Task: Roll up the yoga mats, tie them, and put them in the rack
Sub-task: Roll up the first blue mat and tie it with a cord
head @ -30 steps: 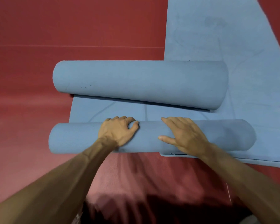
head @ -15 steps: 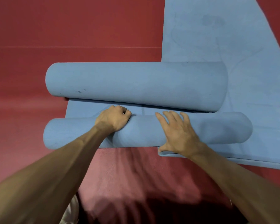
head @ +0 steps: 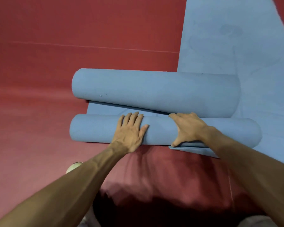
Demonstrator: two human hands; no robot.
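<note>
Two rolled parts of blue yoga mat lie side by side on the red floor. The near roll (head: 95, 128) is thinner; the far roll (head: 154, 90) is thicker. A narrow flat strip of mat (head: 108, 107) shows between them. My left hand (head: 131, 131) lies flat on top of the near roll with straight fingers. My right hand (head: 188, 128) presses on the same roll further right, fingers reaching over its far side and thumb down at its near edge.
A second blue mat (head: 236, 38) lies unrolled at the right, running away from me under the rolls' right ends. Its near edge (head: 195, 149) shows below my right wrist. Red floor (head: 72, 38) surrounds everything. A pale shoe tip (head: 73, 167) shows beside my left forearm.
The near roll has rolled away from me until it almost meets the far roll. My left hand went from curled fingers to flat on the roll.
</note>
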